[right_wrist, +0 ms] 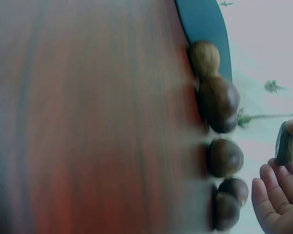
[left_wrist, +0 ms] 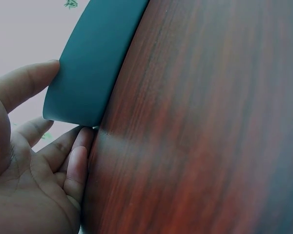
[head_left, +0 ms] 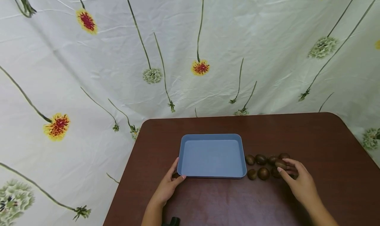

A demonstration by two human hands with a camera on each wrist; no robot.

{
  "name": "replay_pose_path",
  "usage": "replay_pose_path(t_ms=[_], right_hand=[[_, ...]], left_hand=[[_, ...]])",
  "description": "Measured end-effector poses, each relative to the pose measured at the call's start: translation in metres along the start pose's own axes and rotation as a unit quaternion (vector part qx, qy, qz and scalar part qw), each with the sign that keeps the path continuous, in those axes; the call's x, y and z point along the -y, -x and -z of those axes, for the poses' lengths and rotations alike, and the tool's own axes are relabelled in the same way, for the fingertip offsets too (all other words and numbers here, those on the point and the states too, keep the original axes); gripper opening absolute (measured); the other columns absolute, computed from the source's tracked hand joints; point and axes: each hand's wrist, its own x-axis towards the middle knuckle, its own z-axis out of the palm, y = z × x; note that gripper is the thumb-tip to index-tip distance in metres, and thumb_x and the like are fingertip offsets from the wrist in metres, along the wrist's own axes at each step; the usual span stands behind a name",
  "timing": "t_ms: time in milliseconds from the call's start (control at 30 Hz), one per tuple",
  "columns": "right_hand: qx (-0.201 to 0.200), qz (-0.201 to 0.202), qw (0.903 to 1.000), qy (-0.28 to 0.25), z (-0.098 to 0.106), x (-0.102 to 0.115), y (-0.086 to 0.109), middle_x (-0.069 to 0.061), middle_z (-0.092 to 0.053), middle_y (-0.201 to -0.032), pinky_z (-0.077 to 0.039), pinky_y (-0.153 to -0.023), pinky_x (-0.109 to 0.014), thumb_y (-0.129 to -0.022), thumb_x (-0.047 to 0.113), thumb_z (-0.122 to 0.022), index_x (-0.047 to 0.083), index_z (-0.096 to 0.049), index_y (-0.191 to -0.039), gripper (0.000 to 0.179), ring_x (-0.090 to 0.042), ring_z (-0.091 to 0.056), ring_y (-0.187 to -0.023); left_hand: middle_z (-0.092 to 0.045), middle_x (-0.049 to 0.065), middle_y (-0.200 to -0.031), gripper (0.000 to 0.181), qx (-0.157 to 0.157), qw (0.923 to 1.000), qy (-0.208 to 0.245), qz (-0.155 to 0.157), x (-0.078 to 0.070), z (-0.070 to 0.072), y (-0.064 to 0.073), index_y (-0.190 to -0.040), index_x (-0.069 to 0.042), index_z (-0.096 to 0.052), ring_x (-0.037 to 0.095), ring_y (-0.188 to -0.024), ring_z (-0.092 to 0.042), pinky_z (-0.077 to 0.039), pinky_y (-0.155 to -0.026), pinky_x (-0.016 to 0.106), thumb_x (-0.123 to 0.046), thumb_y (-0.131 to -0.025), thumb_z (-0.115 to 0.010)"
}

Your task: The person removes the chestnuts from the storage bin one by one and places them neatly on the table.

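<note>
A blue rectangular tray (head_left: 211, 156) lies on the brown table. My left hand (head_left: 167, 187) grips its near left corner; in the left wrist view the thumb presses the tray wall (left_wrist: 90, 73) and the other fingers curl at the lower edge. My right hand (head_left: 303, 183) pinches a brown chestnut (head_left: 280, 164) between thumb and fingers, above other chestnuts (head_left: 263, 173) standing in two rough rows right of the tray. The held chestnut (right_wrist: 286, 145) appears at the edge of the right wrist view, apart from the shiny chestnuts (right_wrist: 225, 158) on the table.
The brown table (head_left: 326, 146) has rounded far corners. Behind it hangs a white cloth (head_left: 267, 31) printed with flowers. A small dark object (head_left: 175, 221) shows at the bottom edge, by the left forearm.
</note>
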Motion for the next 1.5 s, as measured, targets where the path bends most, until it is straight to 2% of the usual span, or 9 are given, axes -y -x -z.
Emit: replay_pose_path(t_ms=[200, 367, 500, 767, 967, 1033, 1200, 1300, 1500], right_hand=[[0.006, -0.03, 0.9995, 0.01, 0.015, -0.016, 0.006, -0.027, -0.053, -0.127, -0.057, -0.073, -0.049, -0.101, 0.035, -0.064, -0.002, -0.047, -0.141, 0.057, -0.049, -0.062, -0.104], [0.028, -0.063, 0.9974, 0.022, 0.028, -0.028, 0.008, -0.033, -0.049, -0.13, -0.055, -0.073, -0.054, -0.103, 0.041, -0.059, -0.005, -0.043, -0.144, 0.064, -0.054, -0.059, -0.107], [0.043, -0.092, 0.9944, 0.029, 0.036, -0.037, 0.006, -0.036, -0.048, -0.133, -0.055, -0.073, -0.052, -0.103, 0.045, -0.055, -0.008, -0.04, -0.146, 0.07, -0.056, -0.057, -0.11], [0.072, -0.133, 0.9876, 0.04, 0.044, -0.052, -0.003, -0.039, -0.045, -0.138, -0.054, -0.076, -0.048, -0.102, 0.054, -0.051, -0.008, -0.037, -0.147, 0.078, -0.056, -0.053, -0.116], [0.089, -0.132, 0.9858, 0.052, 0.047, -0.058, -0.01, -0.041, -0.046, -0.138, -0.051, -0.081, -0.052, -0.103, 0.053, -0.051, -0.01, -0.037, -0.146, 0.077, -0.055, -0.052, -0.118], [0.095, -0.129, 0.9855, 0.057, 0.048, -0.059, -0.012, -0.042, -0.046, -0.138, -0.051, -0.081, -0.052, -0.103, 0.052, -0.05, -0.011, -0.037, -0.145, 0.076, -0.055, -0.052, -0.119], [0.096, -0.123, 0.9853, 0.069, 0.049, -0.062, -0.015, -0.04, -0.046, -0.136, -0.051, -0.078, -0.049, -0.104, 0.05, -0.049, -0.011, -0.039, -0.144, 0.074, -0.053, -0.055, -0.115], [0.093, -0.118, 0.9855, 0.078, 0.049, -0.064, -0.016, -0.04, -0.045, -0.133, -0.05, -0.076, -0.049, -0.104, 0.049, -0.05, -0.012, -0.041, -0.143, 0.072, -0.051, -0.057, -0.111], [0.089, -0.112, 0.986, 0.086, 0.048, -0.066, -0.014, -0.038, -0.043, -0.128, -0.051, -0.071, -0.044, -0.104, 0.045, -0.052, -0.009, -0.044, -0.142, 0.067, -0.047, -0.059, -0.105]], left_hand=[[-0.022, 0.01, -0.169, 0.082, 0.001, 1.0, 0.0, -0.001, 0.001, 0.0, 0.0, -0.16, -0.043, -0.023, 0.025, -0.111, -0.047, -0.041, -0.084, 0.035, -0.036, -0.094, -0.072], [-0.022, 0.01, -0.169, 0.082, 0.003, 1.0, -0.006, 0.0, 0.002, -0.001, -0.002, -0.16, -0.042, -0.022, 0.026, -0.119, -0.045, -0.041, -0.086, 0.034, -0.037, -0.095, -0.071], [-0.024, 0.009, -0.168, 0.082, 0.002, 0.9999, -0.011, -0.002, 0.002, 0.0, -0.002, -0.161, -0.042, -0.021, 0.027, -0.121, -0.045, -0.041, -0.087, 0.035, -0.037, -0.095, -0.071], [-0.024, 0.009, -0.168, 0.083, -0.002, 0.9998, -0.019, 0.001, 0.001, 0.0, -0.002, -0.161, -0.042, -0.021, 0.024, -0.107, -0.047, -0.04, -0.085, 0.035, -0.038, -0.095, -0.071], [-0.023, 0.008, -0.169, 0.082, -0.002, 0.9999, -0.014, 0.001, -0.002, -0.001, -0.001, -0.16, -0.042, -0.021, 0.022, -0.099, -0.048, -0.04, -0.083, 0.034, -0.036, -0.096, -0.07], [-0.023, 0.007, -0.169, 0.082, -0.001, 0.9999, -0.011, 0.002, -0.003, -0.002, 0.0, -0.16, -0.043, -0.021, 0.022, -0.102, -0.048, -0.04, -0.083, 0.034, -0.036, -0.095, -0.071], [-0.023, 0.008, -0.169, 0.082, 0.001, 1.0, -0.006, -0.003, -0.002, -0.002, 0.0, -0.161, -0.041, -0.021, 0.026, -0.125, -0.045, -0.041, -0.088, 0.035, -0.036, -0.095, -0.071], [-0.022, 0.007, -0.169, 0.082, 0.001, 1.0, -0.004, 0.001, -0.002, -0.002, 0.001, -0.16, -0.043, -0.021, 0.027, -0.13, -0.043, -0.041, -0.089, 0.035, -0.037, -0.095, -0.071], [-0.022, 0.009, -0.169, 0.083, 0.002, 1.0, -0.004, 0.003, -0.003, -0.002, 0.002, -0.16, -0.044, -0.022, 0.025, -0.117, -0.048, -0.041, -0.088, 0.036, -0.038, -0.094, -0.072]])
